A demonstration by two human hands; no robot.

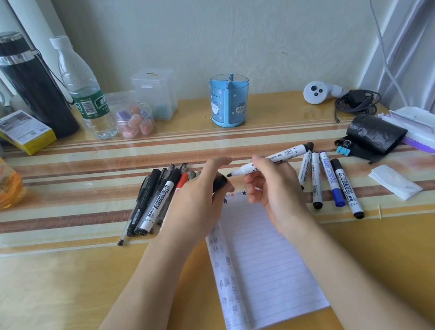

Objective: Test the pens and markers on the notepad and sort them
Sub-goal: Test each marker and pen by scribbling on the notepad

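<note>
White-barrelled marker [286, 155], black nib bared, at frame centre, just above the top edge of the notepad [264, 263]; the right hand [273, 185] pinches it mid-barrel, nib pointing left; the left hand [201, 199] curls its fingers round the black cap [220, 182], just beside the nib but apart from it.

Progress, as we read it: uncapping done, stroke not yet made; the lined page in the lower centre shows no test marks that we can make out, only printed decoration down its left margin; its top strip is hidden behind the hands, so we cannot rule out marks there.

Sorting: a pile of pens [155, 200] lies left of centre, and several capped markers [327, 176] lie in a loose row right of centre, both on the striped table [89, 290]; we cannot tell whether these are sorted groups or just untested stock; the blue divided pen holder [230, 103], upper centre, looks to hold nothing.

We judge the task early: this marker needs its stroke, recapping and a place; nearly all the rest remain.
</note>
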